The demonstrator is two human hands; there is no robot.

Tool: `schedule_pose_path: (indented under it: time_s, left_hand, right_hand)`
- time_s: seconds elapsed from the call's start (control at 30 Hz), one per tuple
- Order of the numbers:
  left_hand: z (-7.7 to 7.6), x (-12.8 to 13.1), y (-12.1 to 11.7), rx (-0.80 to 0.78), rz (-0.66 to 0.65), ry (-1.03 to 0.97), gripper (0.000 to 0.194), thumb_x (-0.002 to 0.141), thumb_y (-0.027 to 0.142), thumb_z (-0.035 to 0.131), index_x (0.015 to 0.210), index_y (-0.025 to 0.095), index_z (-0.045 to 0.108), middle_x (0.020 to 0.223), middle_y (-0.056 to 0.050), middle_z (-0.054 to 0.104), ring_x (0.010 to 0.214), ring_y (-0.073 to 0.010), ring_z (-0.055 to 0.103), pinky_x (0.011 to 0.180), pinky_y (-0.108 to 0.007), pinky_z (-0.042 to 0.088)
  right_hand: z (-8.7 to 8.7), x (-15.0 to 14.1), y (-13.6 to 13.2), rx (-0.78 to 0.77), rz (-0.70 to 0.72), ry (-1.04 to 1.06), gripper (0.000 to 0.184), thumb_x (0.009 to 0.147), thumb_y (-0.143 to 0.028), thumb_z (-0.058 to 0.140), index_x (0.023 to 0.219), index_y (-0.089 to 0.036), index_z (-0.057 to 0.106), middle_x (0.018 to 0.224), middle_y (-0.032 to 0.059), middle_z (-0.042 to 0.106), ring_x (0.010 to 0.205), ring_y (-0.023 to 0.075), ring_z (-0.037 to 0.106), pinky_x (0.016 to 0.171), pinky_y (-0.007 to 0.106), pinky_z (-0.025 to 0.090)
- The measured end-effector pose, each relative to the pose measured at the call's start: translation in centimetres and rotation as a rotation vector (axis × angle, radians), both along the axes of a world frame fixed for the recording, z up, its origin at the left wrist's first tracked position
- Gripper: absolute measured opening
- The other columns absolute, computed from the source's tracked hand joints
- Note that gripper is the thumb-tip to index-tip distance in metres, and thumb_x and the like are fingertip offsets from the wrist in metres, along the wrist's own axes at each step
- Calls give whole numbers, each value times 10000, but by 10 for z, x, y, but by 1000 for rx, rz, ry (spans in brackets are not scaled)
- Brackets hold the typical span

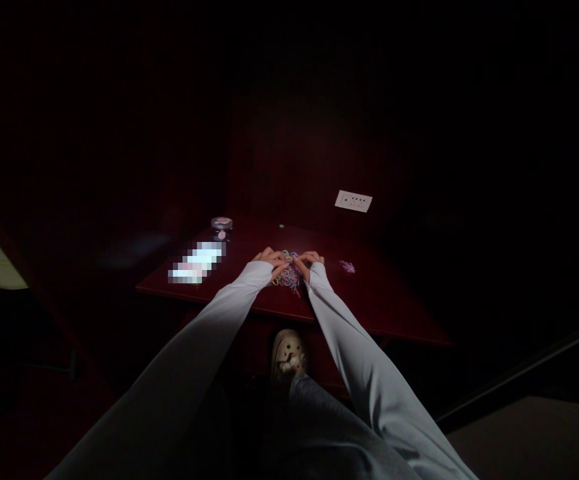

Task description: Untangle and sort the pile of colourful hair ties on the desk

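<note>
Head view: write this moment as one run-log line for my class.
left hand: at colourful pile | right hand: at same pile | right of pile: purple bunch | back left: jar

The worktop (369,300) is dark red with a dull sheen, its near edge running straight across. Around its middle lies a loose pile (288,280) of small loops in mixed colours, purple, yellow and green among them. Taking that as the clock's centre, a clear jar (222,230) with a pink-patterned lid stands at ten, a bright pixelated slab (199,262) lies at nine, one green ring (281,226) at twelve, and a purple bunch (347,267) at three.
</note>
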State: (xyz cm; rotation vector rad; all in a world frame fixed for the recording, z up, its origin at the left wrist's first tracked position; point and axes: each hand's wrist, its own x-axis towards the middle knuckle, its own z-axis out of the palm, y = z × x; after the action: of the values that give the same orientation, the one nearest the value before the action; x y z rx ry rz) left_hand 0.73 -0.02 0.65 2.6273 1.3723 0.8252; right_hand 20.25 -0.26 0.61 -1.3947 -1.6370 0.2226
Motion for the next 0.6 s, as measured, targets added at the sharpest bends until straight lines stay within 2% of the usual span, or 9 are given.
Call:
schedule_pose_path:
  time_s: [0.1, 0.17, 0.23, 0.3, 0.43, 0.6]
  left_hand:
    - [-2, 0, -1, 17, 19, -20, 314, 1073, 366, 504, 1082, 280, 806, 1248, -40, 737, 1152, -239, 552, 995, -372, 469]
    - [-4, 0, -1, 32, 20, -30, 314, 1076, 356, 496, 1110, 274, 798, 1237, -45, 740, 1138, -239, 556, 991, -375, 471]
    - [-5, 0, -1, 51, 20, -39, 303, 1074, 347, 499, 1148, 270, 782, 1230, -51, 739, 1137, -240, 558, 988, -375, 475]
    - [-5, 0, -1, 63, 19, -43, 288, 1068, 345, 511, 1168, 267, 769, 1232, -54, 736, 1145, -243, 558, 991, -374, 476]
    - [-3, 0, 0, 41, 14, -39, 259, 1050, 342, 547, 1184, 268, 755, 1249, -54, 731, 1153, -252, 560, 1005, -385, 472]
    - [-2, -1, -1, 25, 12, -42, 244, 1029, 318, 574, 1188, 275, 755, 1251, -49, 735, 1168, -258, 563, 1017, -400, 480]
  right_hand:
    - [3, 30, 3, 78, -184, 32, 412, 944, -592, 615, 817, -233, 772, 1178, 113, 647, 1117, 288, 506, 1008, 445, 410]
    - [5, 58, 3, 102, -375, 79, 440, 934, -628, 599, 809, -242, 768, 1202, 121, 619, 1134, 319, 461, 1011, 499, 390]
    - [5, 86, 2, 98, -560, 115, 460, 944, -633, 571, 811, -237, 763, 1239, 134, 578, 1161, 344, 426, 1003, 536, 374]
    - [4, 107, 0, 82, -681, 96, 455, 956, -614, 559, 808, -230, 755, 1270, 139, 546, 1178, 357, 407, 999, 554, 360]
    - [1, 131, -2, 69, -712, -93, 432, 968, -575, 569, 795, -221, 745, 1315, 134, 530, 1193, 359, 390, 1021, 567, 328]
    - [3, 138, 0, -14, -703, -233, 336, 963, -500, 610, 869, -219, 768, 1427, 146, 500, 1256, 384, 382, 1062, 580, 298]
